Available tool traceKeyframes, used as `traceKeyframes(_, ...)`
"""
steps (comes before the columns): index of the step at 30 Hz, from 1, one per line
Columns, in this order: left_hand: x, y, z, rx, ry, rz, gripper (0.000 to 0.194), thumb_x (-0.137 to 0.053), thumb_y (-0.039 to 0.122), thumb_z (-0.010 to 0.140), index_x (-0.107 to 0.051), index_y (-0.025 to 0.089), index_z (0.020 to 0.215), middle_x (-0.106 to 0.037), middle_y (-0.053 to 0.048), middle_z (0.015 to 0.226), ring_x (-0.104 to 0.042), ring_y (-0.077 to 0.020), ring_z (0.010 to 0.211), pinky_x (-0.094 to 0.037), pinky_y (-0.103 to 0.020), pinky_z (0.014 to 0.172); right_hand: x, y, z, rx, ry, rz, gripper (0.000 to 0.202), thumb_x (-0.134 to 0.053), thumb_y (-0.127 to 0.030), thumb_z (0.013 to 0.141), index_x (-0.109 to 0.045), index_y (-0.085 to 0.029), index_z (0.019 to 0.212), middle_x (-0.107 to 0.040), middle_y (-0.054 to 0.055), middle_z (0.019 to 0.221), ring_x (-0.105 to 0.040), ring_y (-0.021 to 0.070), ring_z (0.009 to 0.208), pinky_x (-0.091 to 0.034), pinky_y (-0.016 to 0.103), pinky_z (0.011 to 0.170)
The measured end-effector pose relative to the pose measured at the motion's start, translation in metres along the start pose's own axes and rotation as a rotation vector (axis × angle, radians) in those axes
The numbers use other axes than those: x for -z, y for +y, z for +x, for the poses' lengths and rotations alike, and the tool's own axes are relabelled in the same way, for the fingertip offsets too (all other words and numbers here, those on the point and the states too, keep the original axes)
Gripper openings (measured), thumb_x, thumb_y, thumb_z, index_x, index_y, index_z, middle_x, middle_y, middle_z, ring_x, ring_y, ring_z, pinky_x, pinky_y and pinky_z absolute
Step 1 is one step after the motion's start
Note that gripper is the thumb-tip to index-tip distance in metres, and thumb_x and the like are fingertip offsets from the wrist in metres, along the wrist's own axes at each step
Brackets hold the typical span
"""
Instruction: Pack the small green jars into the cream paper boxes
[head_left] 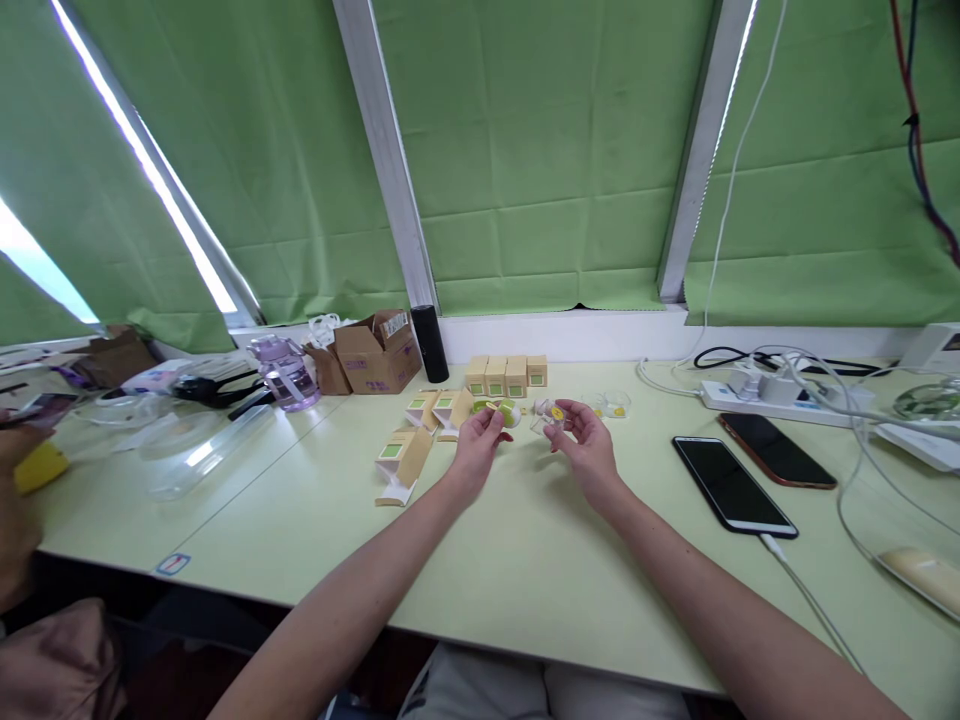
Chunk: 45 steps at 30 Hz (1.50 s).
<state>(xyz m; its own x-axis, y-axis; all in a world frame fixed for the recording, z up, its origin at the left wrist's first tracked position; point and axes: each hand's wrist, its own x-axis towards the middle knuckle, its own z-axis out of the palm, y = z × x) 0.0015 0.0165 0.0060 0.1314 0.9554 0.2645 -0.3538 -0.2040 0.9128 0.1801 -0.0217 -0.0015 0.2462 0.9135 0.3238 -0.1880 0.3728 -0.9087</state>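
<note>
My left hand [478, 448] is closed on a small green-and-white item [509, 412], too small to name. Close by on the right, my right hand [589, 448] pinches a clear plastic piece with a round yellow part [557, 412]. A gap separates the two hands above the table. More clear pieces with yellow parts [616, 409] lie just past my right hand. Left of my left hand are several small cardboard boxes with green labels, and the nearest box [405, 458] lies with its end flaps open. Several similar boxes [516, 377] stand in a row behind the hands.
A black cylinder [429, 345], an open carton [379, 352] and a purple bottle [285, 374] stand at the back left. Two phones, one black-screened with a cable [735, 485], lie on the right beside a power strip [780, 396]. Another person's arm [15, 510] shows at far left.
</note>
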Motion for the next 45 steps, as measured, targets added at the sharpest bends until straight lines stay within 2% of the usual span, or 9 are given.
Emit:
traceKeyframes(4, 0.001, 0.0, -0.001, -0.001, -0.027, -0.034, 0.048, -0.089, 0.057, 0.073, -0.072, 0.017, 0.095, -0.068, -0.005, 0.1, -0.061, -0.015, 0.09, -0.053, -0.026, 0.075, -0.002, 0.0, -0.003, 0.003, -0.021, -0.11, 0.056, -0.087, -0.047, 0.068, -0.068, -0.022, 0.114, -0.07, 0.011, 0.117, -0.064, 0.0256, 0.103, -0.06, 0.036, 0.073)
traceKeyframes(13, 0.002, -0.004, -0.001, 0.0, -0.097, -0.095, 0.044, -0.089, 0.047, 0.077, -0.072, 0.019, 0.106, -0.069, -0.006, 0.108, -0.063, -0.0149, 0.092, -0.053, -0.029, 0.082, -0.005, 0.005, -0.008, 0.003, -0.078, -0.219, 0.047, -0.082, -0.036, 0.067, -0.072, -0.026, 0.112, -0.071, 0.008, 0.116, -0.063, 0.0267, 0.105, -0.059, 0.035, 0.069)
traceKeyframes(17, 0.002, -0.003, -0.001, 0.007, -0.12, -0.1, 0.044, -0.089, 0.045, 0.078, -0.073, 0.019, 0.111, -0.07, -0.007, 0.112, -0.063, -0.0153, 0.093, -0.052, -0.03, 0.085, -0.004, 0.008, -0.007, -0.003, -0.075, -0.245, 0.048, -0.083, -0.038, 0.066, -0.072, -0.024, 0.112, -0.072, 0.008, 0.111, -0.061, 0.0246, 0.095, -0.057, 0.034, 0.066)
traceKeyframes(24, 0.001, -0.001, -0.004, 0.027, -0.123, -0.108, 0.048, -0.09, 0.044, 0.077, -0.073, 0.019, 0.114, -0.072, -0.007, 0.112, -0.065, -0.0161, 0.094, -0.05, -0.03, 0.088, -0.008, 0.009, -0.006, -0.048, -0.088, -0.14, 0.056, -0.089, -0.048, 0.061, -0.071, -0.022, 0.107, -0.073, 0.008, 0.104, -0.059, 0.0183, 0.077, -0.055, 0.032, 0.061)
traceKeyframes(32, -0.002, 0.0, -0.005, 0.044, -0.148, -0.101, 0.056, -0.092, 0.046, 0.074, -0.074, 0.017, 0.118, -0.073, -0.008, 0.11, -0.065, -0.0176, 0.098, -0.049, -0.031, 0.094, -0.009, 0.007, -0.005, -0.084, -0.115, -0.045, 0.061, -0.091, -0.053, 0.059, -0.069, -0.02, 0.105, -0.072, 0.006, 0.094, -0.058, 0.0177, 0.071, -0.053, 0.032, 0.057)
traceKeyframes(39, -0.001, -0.001, -0.004, 0.041, -0.17, -0.096, 0.055, -0.092, 0.045, 0.074, -0.074, 0.019, 0.119, -0.074, -0.007, 0.11, -0.065, -0.018, 0.101, -0.047, -0.031, 0.098, -0.008, 0.008, -0.005, -0.106, -0.13, -0.038, 0.06, -0.092, -0.052, 0.059, -0.069, -0.021, 0.104, -0.071, 0.004, 0.089, -0.058, 0.0175, 0.069, -0.054, 0.032, 0.056)
traceKeyframes(45, -0.002, 0.0, -0.006, 0.036, -0.173, -0.063, 0.056, -0.092, 0.046, 0.074, -0.075, 0.019, 0.12, -0.074, -0.009, 0.119, -0.066, -0.0202, 0.109, -0.047, -0.032, 0.102, -0.009, 0.008, -0.005, -0.105, -0.12, -0.027, 0.062, -0.093, -0.054, 0.057, -0.068, -0.02, 0.104, -0.071, 0.005, 0.09, -0.058, 0.0175, 0.069, -0.055, 0.032, 0.056)
